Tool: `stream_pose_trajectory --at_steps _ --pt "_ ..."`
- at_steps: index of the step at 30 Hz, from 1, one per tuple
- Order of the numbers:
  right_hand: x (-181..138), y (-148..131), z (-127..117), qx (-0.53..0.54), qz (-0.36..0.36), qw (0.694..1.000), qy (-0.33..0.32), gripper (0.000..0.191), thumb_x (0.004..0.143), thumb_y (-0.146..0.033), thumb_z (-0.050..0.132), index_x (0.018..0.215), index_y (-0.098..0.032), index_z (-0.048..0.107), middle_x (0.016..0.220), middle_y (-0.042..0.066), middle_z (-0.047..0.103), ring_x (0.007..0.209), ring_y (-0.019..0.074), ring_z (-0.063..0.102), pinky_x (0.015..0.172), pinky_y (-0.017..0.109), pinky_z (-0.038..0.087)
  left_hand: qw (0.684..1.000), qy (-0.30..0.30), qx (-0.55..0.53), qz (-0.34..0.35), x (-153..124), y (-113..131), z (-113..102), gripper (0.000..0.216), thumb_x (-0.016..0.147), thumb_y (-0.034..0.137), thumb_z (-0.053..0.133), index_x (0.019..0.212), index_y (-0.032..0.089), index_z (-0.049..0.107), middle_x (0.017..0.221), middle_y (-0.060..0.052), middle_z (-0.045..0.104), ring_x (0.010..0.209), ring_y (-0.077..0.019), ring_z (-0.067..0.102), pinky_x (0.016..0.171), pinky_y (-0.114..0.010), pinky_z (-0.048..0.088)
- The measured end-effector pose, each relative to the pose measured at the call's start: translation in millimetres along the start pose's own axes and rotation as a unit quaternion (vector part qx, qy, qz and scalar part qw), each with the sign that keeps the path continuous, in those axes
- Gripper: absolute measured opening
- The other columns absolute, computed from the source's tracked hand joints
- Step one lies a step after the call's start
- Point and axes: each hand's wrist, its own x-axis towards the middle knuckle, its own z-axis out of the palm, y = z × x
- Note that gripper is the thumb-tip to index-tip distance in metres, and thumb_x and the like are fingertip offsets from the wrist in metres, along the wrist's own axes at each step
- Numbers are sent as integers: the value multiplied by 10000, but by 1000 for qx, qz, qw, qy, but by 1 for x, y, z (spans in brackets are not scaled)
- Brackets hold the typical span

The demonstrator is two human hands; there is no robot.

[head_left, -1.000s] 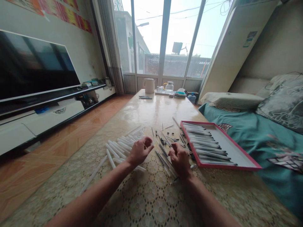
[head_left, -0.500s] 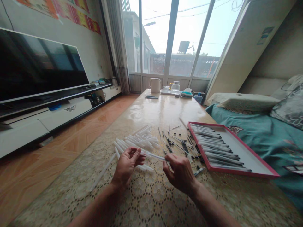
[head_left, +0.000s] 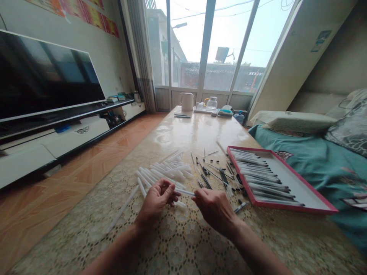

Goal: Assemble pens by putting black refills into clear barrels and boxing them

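Between my hands runs a slim white pen barrel, held nearly level above the table. My left hand pinches its left end between thumb and fingers. The fingers of my right hand close on the right end, and their tips hide what sits there. Behind my left hand lies a heap of translucent white pen barrels. Beyond my right hand are scattered dark thin refills and small black pen caps or plugs. A pen lies just right of my right hand.
A red-rimmed box at right holds a row of pens with dark ends. One long clear tube lies at left. A kettle, a glass jug and a tissue pack stand at the table's far end.
My right hand has moved slightly left, closer to my left hand, and less of the barrel shows between them. The camera view has shifted a little.
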Motion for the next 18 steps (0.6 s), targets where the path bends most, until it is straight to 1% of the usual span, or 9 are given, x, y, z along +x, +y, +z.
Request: stream_pose_trajectory --at_steps 2,4,7,9,12,15,18 --pt "1 0 0 -29 -20 999 -3 207 950 -263 419 805 -192 548 647 0 588 529 119 497 514 271 185 1000 -22 9 -2 0 0 1 325 727 442 681 782 158 533 633 -37 698 494 -112 587 451 -208 460" --pt "1 -1 0 -49 -29 998 8 193 947 -241 430 805 -194 552 660 8 591 556 132 509 530 277 202 999 -37 16 -4 -1 -2 2 327 744 457 658 793 155 545 609 -18 674 447 -96 552 421 -201 437" --pt "2 -3 -3 -60 -34 997 29 201 941 -226 438 779 -192 552 688 24 602 608 145 528 554 283 225 999 -42 17 -8 -2 -6 4 353 736 497 647 767 164 536 542 20 614 387 -79 492 356 -179 373" --pt "2 -4 -5 -51 -33 998 24 213 944 -229 428 773 -192 551 686 25 608 601 143 529 547 285 221 999 -37 12 -6 -3 -9 5 360 730 511 646 760 172 528 522 34 590 373 -72 465 339 -169 343" --pt "1 -6 -5 -22 -9 1000 -1 235 950 -257 408 773 -192 548 663 21 617 552 130 519 517 282 192 1000 -30 0 -1 -4 -12 7 356 732 514 644 757 181 523 512 46 570 361 -58 428 338 -160 307" --pt "1 -8 -3 31 36 999 -26 268 949 -286 395 749 -196 548 626 11 621 502 115 498 496 266 177 1000 -23 -8 4 -7 -10 9 352 723 505 657 736 182 520 501 47 557 362 -50 399 354 -161 283" --pt "2 -8 -3 127 79 987 -51 297 941 -312 398 727 -198 570 598 -2 608 510 112 499 505 232 230 999 -19 -14 23 -10 -6 11 331 737 481 658 738 177 528 504 46 548 376 -44 380 375 -164 278"
